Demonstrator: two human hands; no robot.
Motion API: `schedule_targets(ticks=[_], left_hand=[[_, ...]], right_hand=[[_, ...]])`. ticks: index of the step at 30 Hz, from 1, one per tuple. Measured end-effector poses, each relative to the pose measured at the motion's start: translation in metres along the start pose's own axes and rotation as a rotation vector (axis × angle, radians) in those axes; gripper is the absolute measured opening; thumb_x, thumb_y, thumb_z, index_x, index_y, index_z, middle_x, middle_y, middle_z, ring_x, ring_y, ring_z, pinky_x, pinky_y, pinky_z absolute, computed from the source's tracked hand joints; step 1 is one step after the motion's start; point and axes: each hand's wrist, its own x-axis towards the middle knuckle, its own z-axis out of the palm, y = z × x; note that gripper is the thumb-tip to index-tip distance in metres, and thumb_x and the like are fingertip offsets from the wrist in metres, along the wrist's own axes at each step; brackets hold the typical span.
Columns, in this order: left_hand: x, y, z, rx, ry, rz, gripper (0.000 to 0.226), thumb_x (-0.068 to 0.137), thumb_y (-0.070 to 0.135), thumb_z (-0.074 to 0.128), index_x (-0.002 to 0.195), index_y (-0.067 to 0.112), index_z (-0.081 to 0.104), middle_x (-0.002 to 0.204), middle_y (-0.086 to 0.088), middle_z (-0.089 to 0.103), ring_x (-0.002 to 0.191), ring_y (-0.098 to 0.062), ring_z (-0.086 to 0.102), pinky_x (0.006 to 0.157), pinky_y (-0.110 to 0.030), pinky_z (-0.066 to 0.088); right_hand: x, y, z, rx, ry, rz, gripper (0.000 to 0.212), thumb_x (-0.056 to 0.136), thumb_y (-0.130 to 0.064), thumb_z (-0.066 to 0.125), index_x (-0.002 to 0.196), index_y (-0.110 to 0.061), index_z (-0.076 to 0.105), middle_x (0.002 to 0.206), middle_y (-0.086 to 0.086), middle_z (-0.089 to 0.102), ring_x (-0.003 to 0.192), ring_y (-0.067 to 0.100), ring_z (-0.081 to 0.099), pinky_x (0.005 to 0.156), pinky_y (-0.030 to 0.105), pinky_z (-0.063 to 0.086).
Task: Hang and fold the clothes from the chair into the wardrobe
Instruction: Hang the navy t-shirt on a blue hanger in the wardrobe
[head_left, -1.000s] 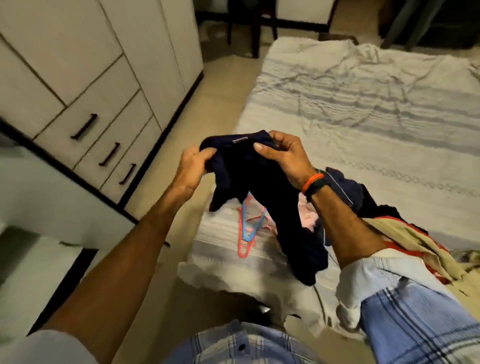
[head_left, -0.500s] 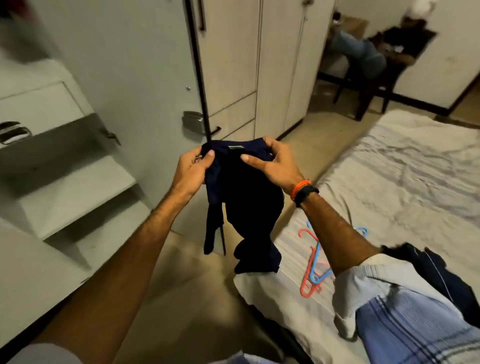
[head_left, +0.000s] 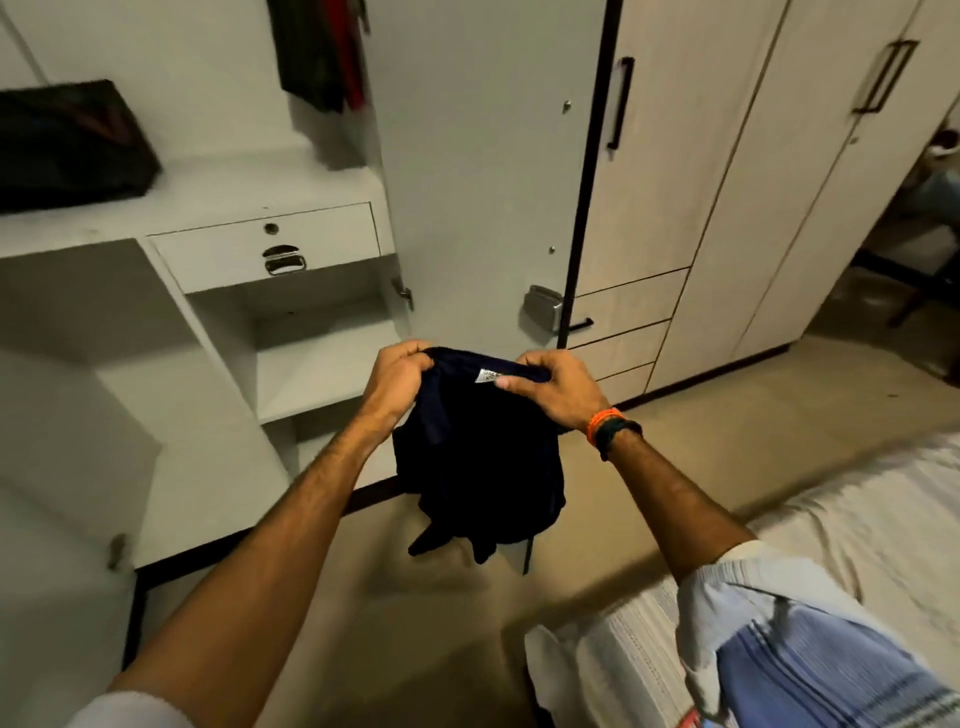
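Fingers of the left hand (head_left: 397, 375) and right hand (head_left: 558, 387) grip the navy garment's (head_left: 480, 467) top edge before the open wardrobe (head_left: 322, 364).

Rolled blue striped sleeve (head_left: 810, 654); orange and dark wristbands (head_left: 610, 427)

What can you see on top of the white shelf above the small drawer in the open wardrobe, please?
A dark bag sits on the shelf at its left end. Dark and red clothes hang above its right end. The bag hides whatever lies behind it, and its contents cannot be seen.
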Motion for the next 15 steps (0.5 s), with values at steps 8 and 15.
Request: schedule_targets(ticks=[8, 15], left_hand=[[-0.010, -0.016, -0.014, 0.248, 0.076, -0.107, 0.040, 0.078, -0.008, 0.038, 0.068, 0.016, 0.068, 0.070, -0.002, 0.065, 0.067, -0.019, 0.055, 0.062, -0.025, 0.041], [-0.023, -0.023, -0.021, 0.370, 0.012, -0.098, 0.028, 0.071, -0.005, 0.046, 0.073, 0.007, 0.071, 0.067, 0.001, 0.065, 0.064, -0.014, 0.058, 0.062, -0.023, 0.045]], right_hand=[[0.024, -0.005, 0.019, 0.035, -0.049, -0.085, 0.017, 0.089, -0.030, 0.071, 0.087, -0.014, 0.076, 0.081, -0.001, 0.072, 0.076, 0.010, 0.064, 0.070, 0.020, 0.051], [0.025, -0.010, 0.046, -0.100, 0.026, -0.122, 0.024, 0.089, -0.041, 0.069, 0.077, -0.021, 0.071, 0.068, -0.013, 0.064, 0.066, 0.002, 0.059, 0.056, 0.004, 0.040]])
